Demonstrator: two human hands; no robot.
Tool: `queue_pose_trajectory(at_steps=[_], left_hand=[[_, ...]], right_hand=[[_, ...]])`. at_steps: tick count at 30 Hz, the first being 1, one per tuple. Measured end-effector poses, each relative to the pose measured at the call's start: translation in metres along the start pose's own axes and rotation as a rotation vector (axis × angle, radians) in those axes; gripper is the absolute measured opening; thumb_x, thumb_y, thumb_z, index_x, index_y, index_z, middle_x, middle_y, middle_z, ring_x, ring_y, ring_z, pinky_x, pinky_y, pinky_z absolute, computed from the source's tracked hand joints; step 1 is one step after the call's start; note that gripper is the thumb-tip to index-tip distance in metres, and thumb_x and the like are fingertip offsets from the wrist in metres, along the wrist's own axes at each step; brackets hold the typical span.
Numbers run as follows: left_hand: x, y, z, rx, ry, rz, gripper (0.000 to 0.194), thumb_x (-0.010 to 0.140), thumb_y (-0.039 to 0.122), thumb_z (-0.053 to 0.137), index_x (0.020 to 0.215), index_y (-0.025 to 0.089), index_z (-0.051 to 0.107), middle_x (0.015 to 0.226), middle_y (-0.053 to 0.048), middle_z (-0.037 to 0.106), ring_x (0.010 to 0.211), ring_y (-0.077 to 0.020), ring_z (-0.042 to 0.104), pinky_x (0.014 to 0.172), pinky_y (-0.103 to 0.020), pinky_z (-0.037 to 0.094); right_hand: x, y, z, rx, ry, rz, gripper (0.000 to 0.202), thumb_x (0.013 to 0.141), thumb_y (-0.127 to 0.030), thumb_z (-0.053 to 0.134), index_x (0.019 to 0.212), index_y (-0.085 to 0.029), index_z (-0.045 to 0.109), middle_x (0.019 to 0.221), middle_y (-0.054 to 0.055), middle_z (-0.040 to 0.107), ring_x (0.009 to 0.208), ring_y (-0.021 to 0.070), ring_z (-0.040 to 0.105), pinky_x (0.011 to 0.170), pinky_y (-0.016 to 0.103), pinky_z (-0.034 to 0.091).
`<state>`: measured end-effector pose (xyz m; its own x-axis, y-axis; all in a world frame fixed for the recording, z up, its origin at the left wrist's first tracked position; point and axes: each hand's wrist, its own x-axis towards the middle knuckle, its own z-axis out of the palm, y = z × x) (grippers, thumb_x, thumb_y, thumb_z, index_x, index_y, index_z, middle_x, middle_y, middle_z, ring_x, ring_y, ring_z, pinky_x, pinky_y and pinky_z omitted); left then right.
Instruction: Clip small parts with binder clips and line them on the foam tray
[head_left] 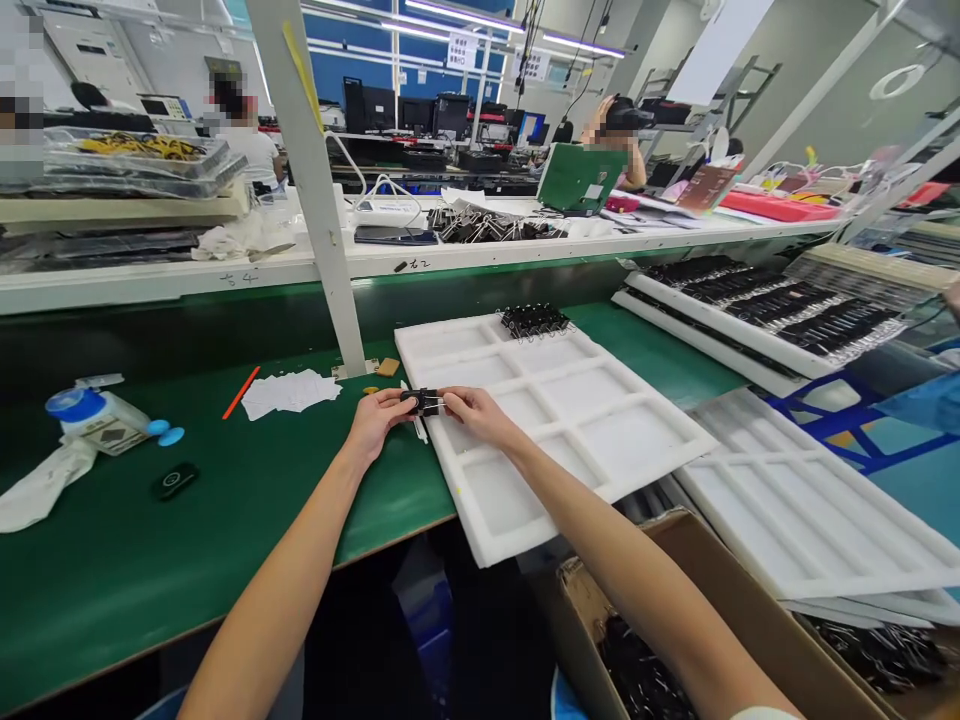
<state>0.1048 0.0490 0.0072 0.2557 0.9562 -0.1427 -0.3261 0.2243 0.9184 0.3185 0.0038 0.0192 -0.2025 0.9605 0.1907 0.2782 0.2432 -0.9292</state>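
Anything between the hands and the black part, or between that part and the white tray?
Nothing visible: the left hand and right hand both hold the black part by the left edge of the white tray.

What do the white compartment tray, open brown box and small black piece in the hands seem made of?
White compartment tray: likely foam, matte, given its thick, soft-edged walls.
Open brown box: apparently cardboard, dull, with a scuffed rim.
Small black piece: possibly plastic, finish unclear; its bright prongs look metallic.
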Motion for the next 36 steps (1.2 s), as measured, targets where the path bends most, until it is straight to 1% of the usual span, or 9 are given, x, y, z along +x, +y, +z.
queue_pose_trajectory(at_steps=[4,7,12,15,17,19,21,27,36], left_hand=[[0.002,0.001,0.0,0.012,0.008,-0.008,0.04,0.057,0.021,0.096,0.088,0.008,0.075,0.083,-0.011,0.076,0.066,-0.0168,0.069,0.063,-0.028,0.058],[0.006,0.003,-0.001,-0.008,0.043,0.006,0.039,0.057,0.015,0.093,0.09,0.009,0.073,0.081,-0.006,0.075,0.064,-0.014,0.067,0.06,-0.024,0.055],[0.017,0.007,-0.002,-0.071,0.096,0.042,0.027,0.072,0.008,0.077,0.096,0.012,0.067,0.086,-0.001,0.073,0.071,-0.0122,0.065,0.07,-0.026,0.059],[0.018,0.008,-0.002,-0.095,0.072,0.077,0.028,0.077,0.01,0.075,0.102,0.015,0.063,0.093,0.0,0.071,0.085,-0.0155,0.068,0.083,-0.035,0.062],[0.016,0.009,-0.001,-0.063,0.06,0.076,0.029,0.08,0.016,0.075,0.106,0.016,0.062,0.097,-0.001,0.069,0.091,-0.0202,0.071,0.084,-0.038,0.062],[0.015,0.009,0.0,-0.02,0.085,0.062,0.031,0.082,0.018,0.074,0.11,0.017,0.062,0.097,-0.002,0.067,0.088,-0.0228,0.072,0.074,-0.037,0.062],[0.016,0.01,0.0,0.018,0.12,0.056,0.033,0.082,0.017,0.071,0.113,0.017,0.062,0.093,-0.002,0.065,0.076,-0.0205,0.071,0.059,-0.03,0.057],[0.017,0.011,0.0,0.036,0.051,0.076,0.042,0.077,0.017,0.073,0.117,0.017,0.06,0.087,-0.001,0.061,0.057,-0.0147,0.06,0.037,-0.018,0.032],[0.011,0.015,0.001,0.009,0.022,0.065,0.042,0.067,0.016,0.079,0.106,0.019,0.064,0.082,-0.003,0.065,0.056,-0.0172,0.061,0.033,-0.02,0.034]], right_hand=[[0.002,-0.009,0.006,-0.064,0.006,0.012,0.042,0.099,-0.049,0.047,0.105,-0.014,0.071,0.073,-0.001,0.056,0.067,0.0149,0.047,0.065,0.028,0.038],[-0.012,-0.024,-0.003,-0.123,0.184,-0.058,0.044,0.098,-0.05,0.054,0.125,-0.017,0.064,0.101,0.005,0.067,0.08,0.0161,0.056,0.078,0.03,0.046],[-0.116,-0.021,-0.074,-0.263,1.078,-0.224,0.041,0.107,-0.053,0.039,0.13,-0.022,0.053,0.106,0.006,0.059,0.088,0.0158,0.056,0.081,0.029,0.049],[-0.215,0.016,-0.115,-0.39,1.49,-0.001,0.039,0.108,-0.05,0.03,0.127,-0.022,0.049,0.092,0.003,0.055,0.074,0.0155,0.053,0.069,0.027,0.047],[-0.276,0.053,-0.124,-0.608,1.334,0.45,0.043,0.108,-0.045,0.023,0.126,-0.017,0.05,0.098,0.007,0.059,0.081,0.0183,0.057,0.072,0.03,0.049],[-0.321,0.09,-0.117,-0.808,0.86,0.862,0.04,0.107,-0.039,0.028,0.121,-0.015,0.057,0.104,0.012,0.064,0.091,0.0211,0.06,0.08,0.032,0.05],[-0.351,0.12,-0.099,-0.878,0.488,1.044,0.029,0.102,-0.032,0.044,0.111,-0.015,0.065,0.106,0.013,0.068,0.096,0.0226,0.062,0.085,0.032,0.049],[-0.374,0.166,-0.059,-0.97,0.08,1.127,0.026,0.094,-0.019,0.062,0.117,-0.008,0.07,0.127,0.025,0.065,0.122,0.0321,0.059,0.1,0.037,0.045],[-0.366,0.182,-0.07,-1.023,-0.187,1.24,0.021,0.097,-0.028,0.068,0.109,-0.011,0.073,0.117,0.014,0.073,0.11,0.027,0.069,0.099,0.045,0.054]])
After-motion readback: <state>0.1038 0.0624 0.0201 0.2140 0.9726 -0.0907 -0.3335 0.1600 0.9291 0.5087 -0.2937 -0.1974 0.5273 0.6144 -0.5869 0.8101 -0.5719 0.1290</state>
